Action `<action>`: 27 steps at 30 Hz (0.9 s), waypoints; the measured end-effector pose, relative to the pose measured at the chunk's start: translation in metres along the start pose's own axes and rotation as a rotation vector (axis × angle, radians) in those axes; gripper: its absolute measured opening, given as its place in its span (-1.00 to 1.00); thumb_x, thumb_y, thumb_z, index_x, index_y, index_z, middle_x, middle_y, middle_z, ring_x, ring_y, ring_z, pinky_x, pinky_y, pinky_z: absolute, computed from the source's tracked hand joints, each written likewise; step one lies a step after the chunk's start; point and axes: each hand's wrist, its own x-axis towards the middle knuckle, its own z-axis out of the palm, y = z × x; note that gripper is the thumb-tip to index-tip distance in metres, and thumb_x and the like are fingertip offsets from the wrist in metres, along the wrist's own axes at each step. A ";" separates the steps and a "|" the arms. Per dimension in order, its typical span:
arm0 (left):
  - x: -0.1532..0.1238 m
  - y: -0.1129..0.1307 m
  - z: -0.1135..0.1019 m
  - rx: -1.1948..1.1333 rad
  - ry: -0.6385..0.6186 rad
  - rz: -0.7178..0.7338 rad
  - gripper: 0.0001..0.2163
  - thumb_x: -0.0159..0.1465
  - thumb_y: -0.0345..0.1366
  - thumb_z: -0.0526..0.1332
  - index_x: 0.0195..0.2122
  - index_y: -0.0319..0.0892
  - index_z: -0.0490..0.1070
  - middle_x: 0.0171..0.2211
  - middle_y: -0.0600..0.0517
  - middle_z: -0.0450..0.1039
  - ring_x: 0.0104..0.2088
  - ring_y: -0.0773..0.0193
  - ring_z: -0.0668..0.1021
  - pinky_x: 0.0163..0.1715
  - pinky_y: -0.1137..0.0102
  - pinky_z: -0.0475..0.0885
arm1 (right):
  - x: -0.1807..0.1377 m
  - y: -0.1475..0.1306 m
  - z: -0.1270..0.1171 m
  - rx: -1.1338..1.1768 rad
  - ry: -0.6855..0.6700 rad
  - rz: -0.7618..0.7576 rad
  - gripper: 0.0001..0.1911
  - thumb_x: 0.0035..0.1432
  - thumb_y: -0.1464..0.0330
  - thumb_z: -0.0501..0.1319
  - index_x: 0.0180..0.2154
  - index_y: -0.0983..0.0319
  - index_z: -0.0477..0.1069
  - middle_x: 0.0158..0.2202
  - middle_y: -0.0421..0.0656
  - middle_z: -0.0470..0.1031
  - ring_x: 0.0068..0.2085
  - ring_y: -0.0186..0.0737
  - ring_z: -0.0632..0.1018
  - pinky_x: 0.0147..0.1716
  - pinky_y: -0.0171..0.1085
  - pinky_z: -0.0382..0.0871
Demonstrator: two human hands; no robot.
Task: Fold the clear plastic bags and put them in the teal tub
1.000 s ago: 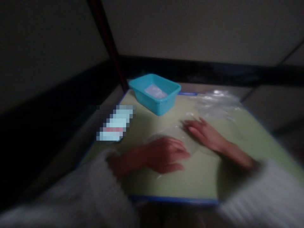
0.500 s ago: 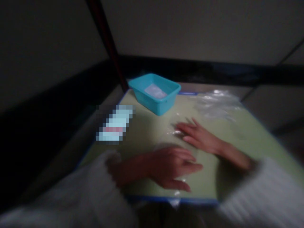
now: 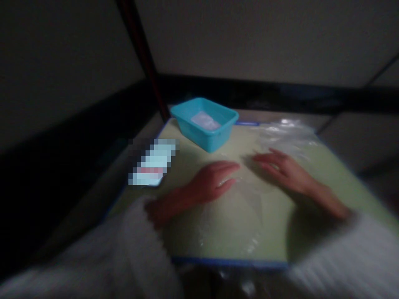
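Note:
A clear plastic bag (image 3: 232,216) lies flat on the light green tabletop (image 3: 187,166), with its near end reaching the front edge. My left hand (image 3: 215,180) rests at the far end of the bag. Its fingers are stretched out together and the thumb stands apart from them, with a bit of shiny film showing in the gap. To the right, my right hand (image 3: 282,168) is open above the tabletop, fingers extended and slightly blurred, holding nothing I can see.
A turquoise plastic basin (image 3: 208,141) with a whitish, film-like item (image 3: 204,119) inside stands at the back. More crumpled clear plastic (image 3: 286,133) lies at the back right. A pixelated flat bright object (image 3: 154,162) is at the left edge. Walls enclose the table's far side.
My left hand has moved away from me, from the near part of the bag to its far end, uncovering the bag. My right hand has shifted right, off the film.

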 end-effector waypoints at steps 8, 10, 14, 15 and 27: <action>-0.007 -0.034 0.003 0.236 -0.270 -0.131 -0.52 0.37 -0.22 -0.06 0.25 -0.38 0.02 0.29 -0.25 0.00 0.31 0.12 0.08 0.27 0.18 0.03 | -0.004 0.002 -0.017 -0.055 -0.211 0.023 -0.52 0.35 0.18 -0.12 -0.35 0.21 0.49 -0.42 -0.10 0.55 -0.37 -0.14 0.54 -0.32 -0.12 0.42; -0.008 -0.034 0.004 0.266 -0.299 -0.144 -0.49 0.37 -0.20 -0.07 0.27 -0.42 -0.03 0.30 -0.28 -0.06 0.32 0.09 0.02 0.28 0.18 -0.02 | -0.008 0.002 -0.022 -0.001 -0.269 0.033 -0.53 0.34 0.16 -0.09 -0.36 0.19 0.50 -0.43 -0.13 0.55 -0.39 -0.17 0.54 -0.36 -0.16 0.41; -0.008 -0.035 0.004 0.302 -0.311 -0.118 -0.49 0.38 -0.20 -0.11 0.27 -0.42 -0.04 0.31 -0.28 -0.09 0.33 0.09 -0.02 0.29 0.17 -0.06 | -0.021 0.005 -0.029 0.128 -0.359 0.092 -0.63 0.31 0.15 -0.01 -0.15 0.13 0.52 -0.23 -0.17 0.60 -0.27 -0.13 0.59 -0.27 -0.16 0.47; -0.008 -0.036 0.005 0.305 -0.305 -0.114 -0.49 0.38 -0.19 -0.11 0.27 -0.42 -0.04 0.31 -0.27 -0.09 0.33 0.09 -0.02 0.29 0.18 -0.06 | -0.024 0.006 -0.029 0.150 -0.369 0.101 -0.64 0.31 0.16 0.00 -0.05 0.11 0.47 -0.11 -0.17 0.57 -0.17 -0.11 0.59 -0.19 -0.14 0.48; -0.005 -0.036 0.007 0.192 -0.195 -0.161 -0.55 0.38 -0.27 -0.16 0.22 -0.43 0.05 0.28 -0.28 0.02 0.31 0.11 0.06 0.26 0.15 0.05 | -0.032 0.003 -0.031 0.148 -0.324 0.067 -0.59 0.32 0.22 0.01 0.18 0.00 0.24 0.21 -0.21 0.29 0.16 -0.02 0.37 0.12 0.03 0.30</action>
